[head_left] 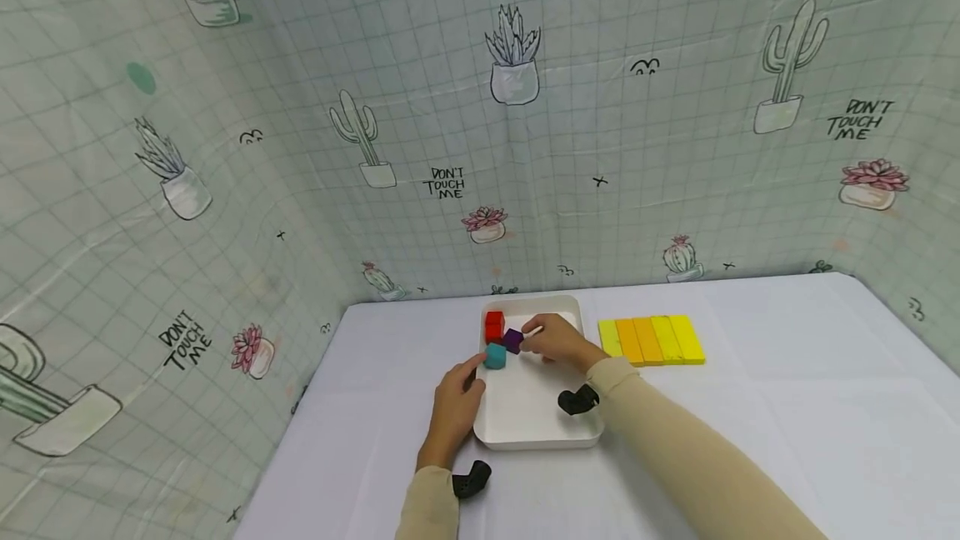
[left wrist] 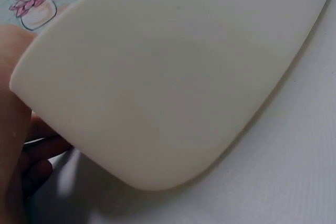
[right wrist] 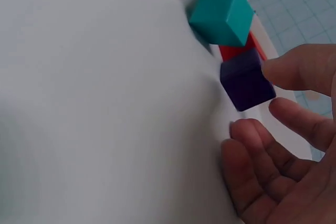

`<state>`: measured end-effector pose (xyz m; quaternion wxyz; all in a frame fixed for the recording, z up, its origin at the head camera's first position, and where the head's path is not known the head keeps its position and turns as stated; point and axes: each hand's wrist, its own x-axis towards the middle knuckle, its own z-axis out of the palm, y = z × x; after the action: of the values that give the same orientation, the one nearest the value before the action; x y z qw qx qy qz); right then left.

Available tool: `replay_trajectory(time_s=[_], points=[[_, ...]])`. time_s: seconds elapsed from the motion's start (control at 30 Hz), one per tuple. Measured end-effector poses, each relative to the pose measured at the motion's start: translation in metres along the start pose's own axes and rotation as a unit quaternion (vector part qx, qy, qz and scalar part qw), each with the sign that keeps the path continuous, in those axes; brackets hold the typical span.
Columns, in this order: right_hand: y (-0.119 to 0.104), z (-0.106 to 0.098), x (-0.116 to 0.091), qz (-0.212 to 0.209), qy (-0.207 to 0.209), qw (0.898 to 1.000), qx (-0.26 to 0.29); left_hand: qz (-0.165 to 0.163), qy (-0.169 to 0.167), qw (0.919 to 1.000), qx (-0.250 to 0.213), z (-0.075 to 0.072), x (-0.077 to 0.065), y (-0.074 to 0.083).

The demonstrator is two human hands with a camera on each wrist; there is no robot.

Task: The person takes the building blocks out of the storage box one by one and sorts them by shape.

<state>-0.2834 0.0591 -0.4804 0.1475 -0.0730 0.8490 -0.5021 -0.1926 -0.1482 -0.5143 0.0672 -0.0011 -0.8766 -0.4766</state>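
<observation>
A shallow white tray (head_left: 536, 432) stands on the table, with the left hand (head_left: 456, 407) at its left side. That hand's index finger reaches over the rim to a teal cube (head_left: 495, 356); in the left wrist view its other fingers (left wrist: 39, 177) lie outside the tray wall. The right hand (head_left: 558, 340) is over the tray, its thumb and index fingertips at the sides of a purple cube (right wrist: 247, 82). The purple cube sits turned at an angle, close by the teal cube (right wrist: 220, 17). Red blocks (head_left: 494, 327) lie in the tray's far left corner.
Right of the tray, several yellow and orange bars (head_left: 652, 341) lie side by side on the white tablecloth (head_left: 787, 373). A patterned cloth (head_left: 570, 140) hangs behind and at the sides. Black wrist devices (head_left: 471, 480) are worn at both sleeves.
</observation>
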Motion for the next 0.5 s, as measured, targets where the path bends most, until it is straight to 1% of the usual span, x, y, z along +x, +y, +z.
replay_trajectory(time_s=[0.1, 0.27, 0.4, 0.5], points=[[0.001, 0.005, 0.000, 0.000, 0.008, 1.000, -0.006, -0.009, -0.006, 0.9999, 0.002, -0.002, 0.000, 0.001], [0.005, 0.013, 0.001, -0.007, 0.021, 0.998, -0.052, -0.035, -0.011, 0.9993, 0.002, -0.002, 0.000, 0.001], [0.006, 0.015, 0.000, -0.023, 0.035, 0.996, -0.073, -0.049, -0.010, 0.9987, -0.004, -0.001, 0.001, 0.001], [0.005, 0.014, -0.002, -0.030, 0.042, 0.995, -0.081, -0.053, -0.011, 0.9985, -0.010, 0.000, 0.002, 0.001]])
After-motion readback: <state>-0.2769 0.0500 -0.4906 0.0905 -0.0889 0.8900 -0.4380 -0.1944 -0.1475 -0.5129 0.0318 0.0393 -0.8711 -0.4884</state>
